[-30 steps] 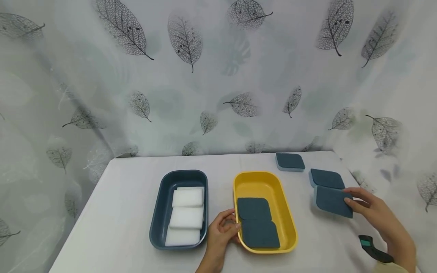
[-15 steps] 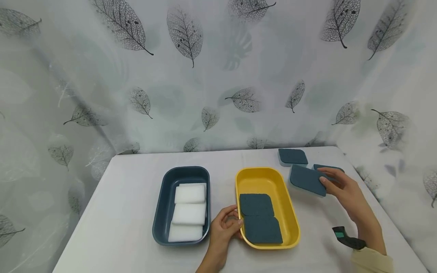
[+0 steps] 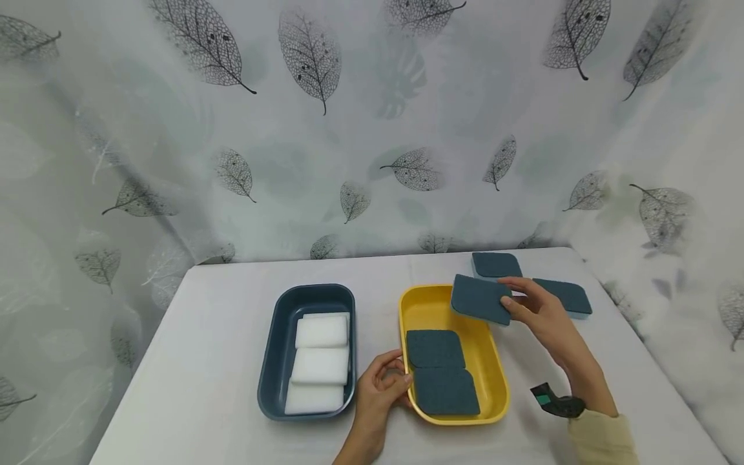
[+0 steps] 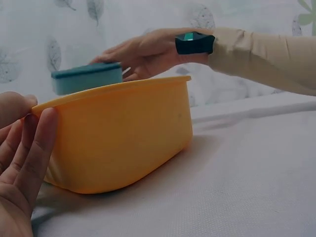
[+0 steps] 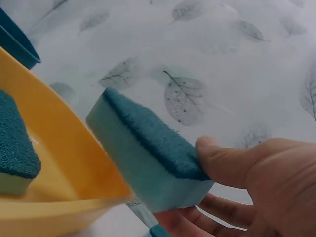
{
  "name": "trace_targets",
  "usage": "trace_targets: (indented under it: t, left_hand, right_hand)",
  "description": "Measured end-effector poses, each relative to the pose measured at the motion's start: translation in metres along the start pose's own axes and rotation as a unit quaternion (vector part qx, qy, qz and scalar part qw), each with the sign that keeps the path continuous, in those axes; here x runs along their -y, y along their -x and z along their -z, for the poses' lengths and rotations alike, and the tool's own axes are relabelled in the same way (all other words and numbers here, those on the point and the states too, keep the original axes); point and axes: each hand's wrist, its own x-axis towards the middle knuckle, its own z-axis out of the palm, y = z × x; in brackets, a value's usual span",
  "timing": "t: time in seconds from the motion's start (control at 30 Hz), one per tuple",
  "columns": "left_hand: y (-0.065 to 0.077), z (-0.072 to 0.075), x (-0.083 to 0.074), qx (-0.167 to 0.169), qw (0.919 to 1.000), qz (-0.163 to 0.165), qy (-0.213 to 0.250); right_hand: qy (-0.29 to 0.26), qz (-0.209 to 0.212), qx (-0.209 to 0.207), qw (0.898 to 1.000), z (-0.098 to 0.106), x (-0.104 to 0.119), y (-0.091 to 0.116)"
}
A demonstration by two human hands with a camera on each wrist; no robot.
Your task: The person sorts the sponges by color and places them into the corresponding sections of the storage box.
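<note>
A sponge (image 3: 481, 299) with a dark teal scouring top and a pale blue foam body is pinched at one end by my right hand (image 3: 537, 314). It hangs over the far right rim of the yellow basin (image 3: 491, 361); in the right wrist view the thumb lies on the sponge's (image 5: 148, 148) rough side, the fingers beneath. Two more dark-topped sponges (image 3: 444, 391) lie inside the basin along its left side. My left hand (image 3: 374, 400) grips the basin's left rim, thumb on top and fingers against the outer wall in the left wrist view.
A dark blue basin (image 3: 267, 381) holding several white sponges (image 3: 320, 365) stands to the left. At the table's (image 3: 192, 361) far right lie two dark-topped sponges, one at the back (image 3: 496, 265) and one behind my right hand (image 3: 564, 296). A leaf-patterned curtain surrounds the table.
My right hand has carried the sponge leftward from the table's right side to over the yellow basin's rim. The left hand keeps its grip on the basin.
</note>
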Motion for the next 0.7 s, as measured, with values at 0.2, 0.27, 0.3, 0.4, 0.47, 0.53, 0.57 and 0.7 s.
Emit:
trace_targets:
  t: [0.2, 0.27, 0.3, 0.4, 0.47, 0.53, 0.57, 0.7]
  left_hand:
    - [0.002, -0.002, 0.002, -0.001, 1.0000, -0.006, 0.003]
    - [0.004, -0.001, 0.002, 0.000, 1.0000, -0.006, 0.003]
    - [0.005, -0.001, 0.003, 0.002, 1.0000, -0.006, 0.002]
    - [0.007, 0.000, 0.003, 0.006, 0.9999, -0.011, 0.003]
    - [0.007, 0.000, 0.004, 0.006, 0.9999, -0.014, 0.004]
    - [0.007, 0.001, 0.003, 0.007, 0.9999, -0.014, 0.003]
    - [0.006, 0.001, 0.003, 0.007, 0.9999, -0.015, 0.002]
    - [0.004, 0.002, 0.002, 0.006, 0.9999, -0.012, -0.003]
  right_hand:
    - [0.046, 0.006, 0.028, 0.999, -0.014, 0.004, -0.014]
    - [0.058, 0.012, 0.028, 0.998, -0.021, 0.005, -0.018]
    - [0.063, 0.016, 0.027, 0.998, -0.024, 0.005, -0.019]
    - [0.080, 0.031, 0.025, 0.996, -0.031, 0.007, -0.023]
    - [0.089, 0.040, 0.029, 0.995, -0.036, 0.009, -0.026]
    - [0.100, 0.050, 0.036, 0.993, -0.040, 0.012, -0.030]
    - [0.105, 0.056, 0.039, 0.992, -0.042, 0.014, -0.032]
    - [0.130, 0.077, 0.050, 0.987, -0.052, 0.019, -0.039]
